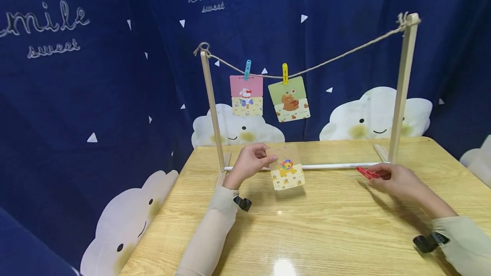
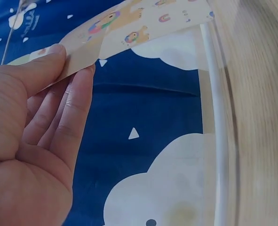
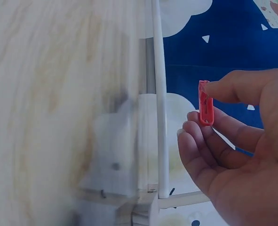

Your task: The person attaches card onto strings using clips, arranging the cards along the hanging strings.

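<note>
My left hand (image 1: 251,163) pinches an orange-and-cream card (image 1: 287,176) with a lion picture by its upper left edge, thumb in front and fingers behind. In the left wrist view the card (image 2: 124,28) stretches away from the thumb. My right hand (image 1: 399,182) pinches a red clothespin (image 1: 367,173) between thumb and fingers, over the table's right side. Behind them a twine line (image 1: 341,57) sags between two wooden posts. A blue clothespin (image 1: 247,69) holds a pink rabbit card (image 1: 247,97) on it, and a yellow clothespin (image 1: 285,73) holds a green bear card (image 1: 290,101).
The left post (image 1: 212,112) and taller right post (image 1: 403,88) stand on wooden feet near the table's back. A white rod (image 1: 337,166) joins them low down. Light wooden table (image 1: 326,225) lies in front; a dark blue curtain (image 1: 153,54) with clouds hangs behind and at the sides.
</note>
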The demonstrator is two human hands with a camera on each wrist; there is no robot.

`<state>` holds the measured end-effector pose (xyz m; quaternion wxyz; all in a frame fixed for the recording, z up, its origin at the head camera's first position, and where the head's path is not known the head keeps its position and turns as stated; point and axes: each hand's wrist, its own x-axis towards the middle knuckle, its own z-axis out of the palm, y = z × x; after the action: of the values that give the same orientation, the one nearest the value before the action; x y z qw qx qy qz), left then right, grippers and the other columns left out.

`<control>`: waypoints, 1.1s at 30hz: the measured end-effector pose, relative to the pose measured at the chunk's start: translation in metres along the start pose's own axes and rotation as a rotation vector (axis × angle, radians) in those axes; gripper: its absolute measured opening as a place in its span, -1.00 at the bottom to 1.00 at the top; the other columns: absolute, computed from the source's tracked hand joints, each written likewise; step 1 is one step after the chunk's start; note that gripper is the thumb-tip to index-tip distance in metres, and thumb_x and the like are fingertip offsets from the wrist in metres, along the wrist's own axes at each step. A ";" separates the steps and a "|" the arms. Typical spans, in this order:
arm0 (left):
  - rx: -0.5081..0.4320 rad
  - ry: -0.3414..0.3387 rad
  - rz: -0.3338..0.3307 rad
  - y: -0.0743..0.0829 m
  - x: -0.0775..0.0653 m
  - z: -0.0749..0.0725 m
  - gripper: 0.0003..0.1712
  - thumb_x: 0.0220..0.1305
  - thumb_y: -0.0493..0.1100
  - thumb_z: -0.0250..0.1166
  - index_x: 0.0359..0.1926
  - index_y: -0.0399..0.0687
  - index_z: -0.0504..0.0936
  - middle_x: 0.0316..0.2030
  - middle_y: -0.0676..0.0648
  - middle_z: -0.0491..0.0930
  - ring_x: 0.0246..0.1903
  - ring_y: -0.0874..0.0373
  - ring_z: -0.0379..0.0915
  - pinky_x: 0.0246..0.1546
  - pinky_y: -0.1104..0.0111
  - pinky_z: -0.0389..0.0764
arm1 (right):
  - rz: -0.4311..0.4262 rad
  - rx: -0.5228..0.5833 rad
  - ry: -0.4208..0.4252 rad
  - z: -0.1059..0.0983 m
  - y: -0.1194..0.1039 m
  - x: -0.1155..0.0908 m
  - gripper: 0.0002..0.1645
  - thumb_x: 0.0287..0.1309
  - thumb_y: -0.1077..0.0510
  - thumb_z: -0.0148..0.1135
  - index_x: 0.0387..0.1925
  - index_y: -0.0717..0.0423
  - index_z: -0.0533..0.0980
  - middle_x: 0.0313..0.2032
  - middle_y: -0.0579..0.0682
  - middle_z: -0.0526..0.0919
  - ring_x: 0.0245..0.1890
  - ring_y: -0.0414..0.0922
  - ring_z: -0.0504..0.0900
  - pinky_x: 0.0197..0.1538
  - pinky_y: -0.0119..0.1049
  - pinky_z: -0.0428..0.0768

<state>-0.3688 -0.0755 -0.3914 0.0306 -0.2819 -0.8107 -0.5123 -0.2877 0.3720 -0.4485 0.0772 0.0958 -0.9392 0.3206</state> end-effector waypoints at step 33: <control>0.038 0.047 0.120 0.057 0.037 0.014 -0.90 0.29 -0.07 0.50 -0.32 0.04 0.82 -0.52 0.03 0.73 -0.47 0.10 0.66 -0.52 0.38 0.46 | -0.020 0.031 0.182 -0.074 -0.064 0.017 -0.52 0.25 0.09 0.46 0.09 0.27 0.58 -0.17 0.17 0.72 -0.36 -0.42 0.56 -0.35 -0.49 0.55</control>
<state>-0.3693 -0.0301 -0.3392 0.0856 -0.3170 -0.8011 -0.5004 -0.2835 0.3658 -0.3496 0.1640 0.0771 -0.9221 0.3419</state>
